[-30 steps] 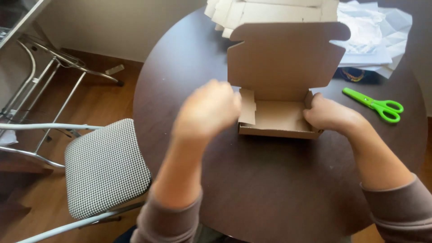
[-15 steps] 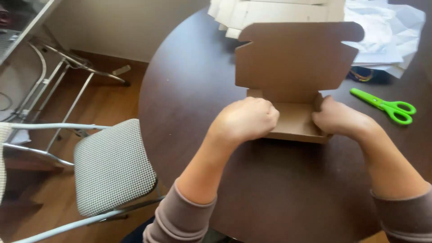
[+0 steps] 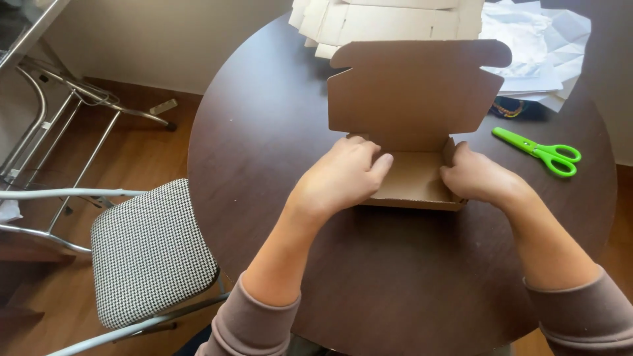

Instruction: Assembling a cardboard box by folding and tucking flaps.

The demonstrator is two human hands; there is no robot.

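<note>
A small brown cardboard box [image 3: 414, 179] sits on the dark round table [image 3: 277, 132], its tabbed lid [image 3: 415, 86] standing upright at the back. My left hand [image 3: 343, 177] lies over the box's left wall, fingers curled onto its edge and thumb reaching inside. My right hand [image 3: 478, 178] presses against the right wall, gripping that side. The tray's inner floor shows between both hands.
Green scissors [image 3: 541, 150] lie on the table to the right. A stack of flat cardboard blanks [image 3: 382, 20] and crumpled white paper [image 3: 537, 46] sit at the far edge. A checked-seat metal chair [image 3: 148, 250] stands at the left, beside a metal rack [image 3: 59, 118].
My left hand dropped from above the box onto its left wall. The right hand stayed on the right wall. The camera view shifted slightly.
</note>
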